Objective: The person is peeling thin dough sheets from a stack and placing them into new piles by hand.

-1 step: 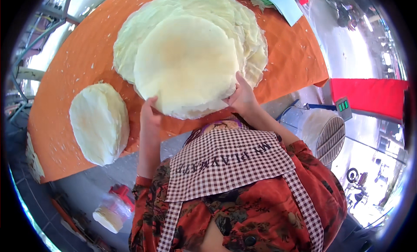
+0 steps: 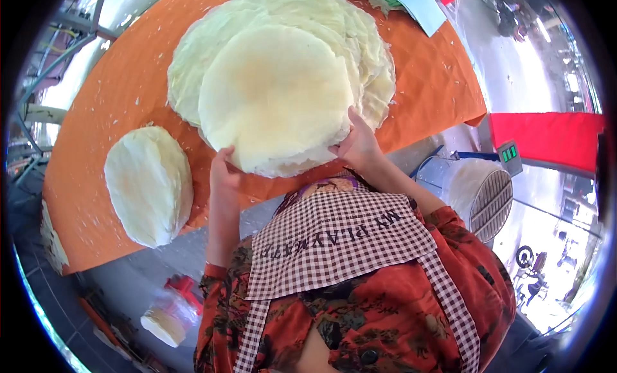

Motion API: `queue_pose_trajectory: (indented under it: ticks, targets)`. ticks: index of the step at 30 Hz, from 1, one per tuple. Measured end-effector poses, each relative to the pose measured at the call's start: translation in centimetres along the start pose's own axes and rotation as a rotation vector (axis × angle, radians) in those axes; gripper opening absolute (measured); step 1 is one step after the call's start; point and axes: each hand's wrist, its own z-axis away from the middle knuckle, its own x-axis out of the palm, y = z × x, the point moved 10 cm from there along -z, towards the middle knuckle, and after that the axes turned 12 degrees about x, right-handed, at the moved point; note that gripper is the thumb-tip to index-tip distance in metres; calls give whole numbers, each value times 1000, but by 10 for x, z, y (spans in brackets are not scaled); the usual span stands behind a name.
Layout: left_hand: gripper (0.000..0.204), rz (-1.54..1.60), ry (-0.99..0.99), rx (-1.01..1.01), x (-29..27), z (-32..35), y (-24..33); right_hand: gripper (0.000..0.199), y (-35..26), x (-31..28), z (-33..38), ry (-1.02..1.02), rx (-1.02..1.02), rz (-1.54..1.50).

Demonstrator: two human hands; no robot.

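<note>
A neat stack of thin, round, pale flatbread sheets (image 2: 275, 96) lies in front of me, its near edge close to the table's front edge. My left hand (image 2: 225, 170) grips this stack at its lower left rim, thumb on top and fingers mostly hidden. At its right rim, my right hand (image 2: 358, 143) holds on the same way, with the fingers under the edge. Beneath and behind it spreads a larger, ragged pile of sheets (image 2: 193, 71). A second, smaller stack of sheets (image 2: 146, 186) sits apart on the left, near the table edge.
An orange cloth (image 2: 96, 125) strewn with white flakes covers the table. Papers (image 2: 421, 9) lie at the far right. Beyond my right arm stand a round drum with a slatted end (image 2: 490, 206) and a small green-lit display (image 2: 509, 153). A bagged stack (image 2: 166, 325) is low on the left.
</note>
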Motion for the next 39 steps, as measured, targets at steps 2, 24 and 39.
queue_pose_trajectory:
  ticks: [2, 24, 39]
  targets:
    - [46, 31, -38, -40, 25, 8, 4, 59, -12, -1, 4, 26, -24, 1]
    - [44, -20, -53, 55, 3, 2, -48, 53, -88, -33, -39, 415, -372, 498]
    - [41, 35, -46, 74, 17, 16, -53, 43, -119, -11, -20, 854, -517, 1500]
